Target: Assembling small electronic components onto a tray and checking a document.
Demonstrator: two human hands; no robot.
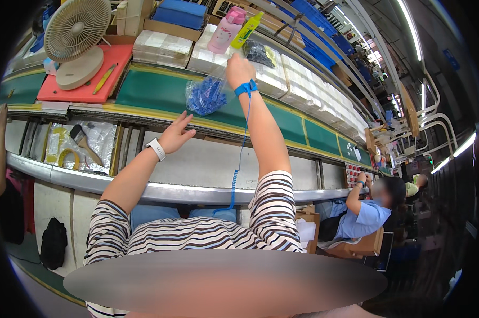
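Note:
A clear plastic bag full of small blue parts hangs or rests over the green conveyor belt in front of me. My right hand is closed on the upper end of the bag. A blue wrist strap circles that wrist, and its blue coiled cord runs down toward my lap. My left hand is at the belt's near edge, below and left of the bag. Its fingers are spread and hold nothing. I cannot tell whether the bag's underside touches the belt.
Beyond the belt stand white wrapped blocks, a pink bottle, a yellow-green bottle and a bag of dark parts. A fan sits on a red board at left. A brush lies in a tray. A co-worker sits at right.

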